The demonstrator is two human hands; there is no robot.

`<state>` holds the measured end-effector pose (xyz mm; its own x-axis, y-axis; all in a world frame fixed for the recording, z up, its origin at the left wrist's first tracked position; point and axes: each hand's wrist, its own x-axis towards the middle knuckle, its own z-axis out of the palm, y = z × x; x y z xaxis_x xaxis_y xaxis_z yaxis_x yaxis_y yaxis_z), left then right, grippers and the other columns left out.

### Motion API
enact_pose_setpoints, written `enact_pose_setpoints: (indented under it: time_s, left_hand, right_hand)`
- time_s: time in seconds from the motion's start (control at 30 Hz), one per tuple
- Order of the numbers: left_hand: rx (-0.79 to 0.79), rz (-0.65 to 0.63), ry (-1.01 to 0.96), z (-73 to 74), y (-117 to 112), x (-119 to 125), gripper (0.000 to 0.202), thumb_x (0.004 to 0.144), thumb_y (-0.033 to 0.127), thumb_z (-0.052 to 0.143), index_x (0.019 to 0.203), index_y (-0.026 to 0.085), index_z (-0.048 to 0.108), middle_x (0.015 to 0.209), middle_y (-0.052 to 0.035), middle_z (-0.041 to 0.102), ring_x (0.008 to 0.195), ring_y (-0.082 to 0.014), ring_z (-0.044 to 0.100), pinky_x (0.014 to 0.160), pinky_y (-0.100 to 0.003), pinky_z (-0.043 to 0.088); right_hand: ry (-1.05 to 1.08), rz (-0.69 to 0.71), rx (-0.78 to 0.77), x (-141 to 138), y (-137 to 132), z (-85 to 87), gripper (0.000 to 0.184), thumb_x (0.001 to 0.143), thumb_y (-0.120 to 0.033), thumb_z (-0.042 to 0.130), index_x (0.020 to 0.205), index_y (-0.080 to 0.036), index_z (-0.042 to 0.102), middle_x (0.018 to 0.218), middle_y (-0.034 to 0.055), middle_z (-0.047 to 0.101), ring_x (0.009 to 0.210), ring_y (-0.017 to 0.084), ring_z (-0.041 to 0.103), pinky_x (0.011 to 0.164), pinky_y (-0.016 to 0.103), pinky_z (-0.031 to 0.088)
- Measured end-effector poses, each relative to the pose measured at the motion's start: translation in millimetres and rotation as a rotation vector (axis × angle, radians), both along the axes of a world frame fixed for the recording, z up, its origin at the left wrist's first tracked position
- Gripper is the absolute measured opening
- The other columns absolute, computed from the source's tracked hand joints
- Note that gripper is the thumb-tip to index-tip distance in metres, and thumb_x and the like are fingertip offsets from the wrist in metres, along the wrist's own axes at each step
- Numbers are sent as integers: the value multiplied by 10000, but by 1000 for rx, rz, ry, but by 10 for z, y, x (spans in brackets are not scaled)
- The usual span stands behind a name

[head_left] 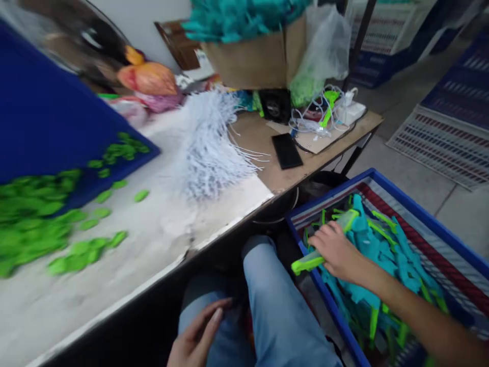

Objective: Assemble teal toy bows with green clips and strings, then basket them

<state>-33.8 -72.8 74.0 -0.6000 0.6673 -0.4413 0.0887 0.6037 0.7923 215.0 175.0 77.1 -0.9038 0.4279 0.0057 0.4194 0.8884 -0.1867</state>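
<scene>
My right hand [338, 251] is closed around a long lime-green plastic piece [307, 263] that sticks out on both sides of the fist. It is over the near left side of a blue-rimmed crate [428, 216], which holds a heap of teal plastic pieces [364, 295] and lime-green ones. My left hand [200, 336] hovers low in front of my lap, thumb and forefinger stretched forward with a gap between them. Nothing clear shows in it, though its fingertips are blurred against the dark.
On the worktable [141, 275] lie green discs [38, 214], partly on a tilted blue tray [69, 117], and a bundle of white strings [210, 148]. A black phone [287, 151] lies near the edge. Behind stand a cardboard box [252, 61] of teal pieces and tangled cables [313, 125].
</scene>
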Motion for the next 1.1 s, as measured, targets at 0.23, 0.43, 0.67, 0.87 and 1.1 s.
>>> enact_pose_setpoints:
  time_s: [0.23, 0.43, 0.67, 0.87, 1.1]
  left_hand:
    - [329, 213, -551, 458, -785, -400, 871, 674, 826, 467, 1221, 154, 552, 1058, -152, 685, 1000, -329, 639, 872, -470, 506]
    - [311, 178, -691, 284, -1822, -568, 641, 695, 649, 639, 1124, 175, 593, 900, -80, 698, 849, -243, 654, 790, -373, 495]
    - [283, 233, -681, -265, -2118, -782, 515, 621, 511, 781, 899, 166, 520, 617, 43, 555, 499, -85, 501, 502, -211, 380]
    - [230, 132, -473, -370, -2086, -962, 600, 698, 730, 568, 893, 169, 488, 524, 75, 466, 393, -65, 382, 410, -199, 280]
    - [136, -106, -279, -144, -1844, -1014, 548, 705, 690, 582, 815, 158, 519, 515, 66, 451, 441, -90, 424, 434, -206, 320]
  right_hand:
    - [-32, 849, 144, -1611, -1913, 1234, 112, 871, -237, 525, 925, -151, 572, 861, 116, 637, 876, 289, 540, 865, 505, 346]
    - [-63, 1148, 96, -2180, -3458, 501, 159, 900, -254, 514, 884, -155, 638, 944, 114, 664, 991, 301, 556, 894, 505, 379]
    - [174, 1237, -81, -1733, -3621, -431, 286, 914, -306, 489, 1145, -157, 569, 1262, 116, 550, 1226, 292, 430, 998, 536, 385]
    - [492, 735, -413, -2009, -2709, -241, 331, 895, -315, 500, 1158, -129, 574, 1125, 137, 619, 1063, 265, 539, 943, 452, 440]
    - [189, 303, -753, -2679, -2393, -325, 306, 896, -407, 524, 1074, -187, 640, 1004, 81, 678, 933, 242, 638, 816, 352, 504]
